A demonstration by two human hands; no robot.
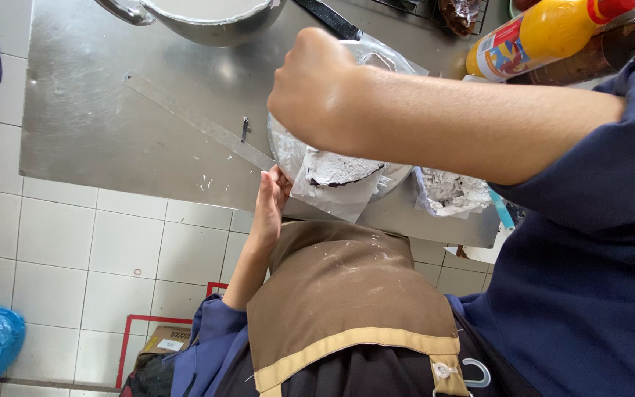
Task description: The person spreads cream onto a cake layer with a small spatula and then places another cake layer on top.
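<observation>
Midway through icing, by the look of it — the right hand (314, 88) is a closed fist over the white-coated dark cake (343, 170), gripping a tool whose black end (328, 18) juts out beyond the cake. The cake sits on paper on a round stand (288, 151) at the near edge of the steel table (112, 110). The left hand (270, 202), fingers loosely extended, touches the stand's rim just left of the cake. A steel ruler (200, 121) lies left of the cake. Next likely — smoothing, calling for a steady turn.
</observation>
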